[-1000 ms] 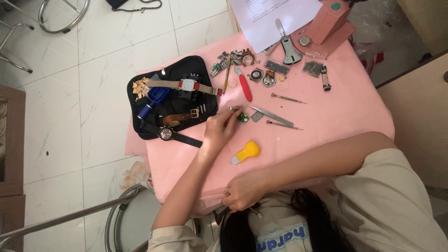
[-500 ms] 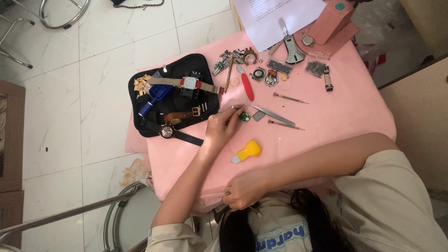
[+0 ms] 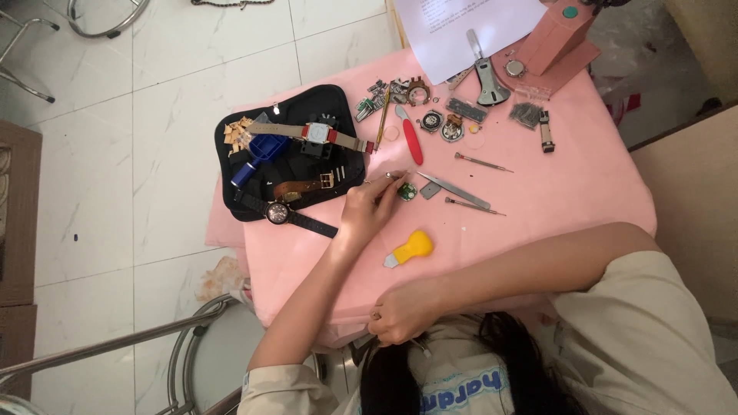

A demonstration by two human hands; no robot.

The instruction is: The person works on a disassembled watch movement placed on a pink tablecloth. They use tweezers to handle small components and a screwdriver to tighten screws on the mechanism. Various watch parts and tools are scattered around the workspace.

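A: The left hand (image 3: 374,209) is on the pink tabletop (image 3: 576,192), its fingers (image 3: 384,187) pinched on a tiny metal piece (image 3: 390,176) just beside the round green watch movement (image 3: 407,191).

B: I'd say keep that wrist resting on the tabletop, grip lightly and stay low. The tweezers (image 3: 453,190) lie near if fingertips feel clumsy.

A: And the right hand (image 3: 401,311)?

B: It's curled closed at the near edge, well apart from the work. Anything inside it is hidden. The piece is too small to identify, and 1 hand covers part of it.
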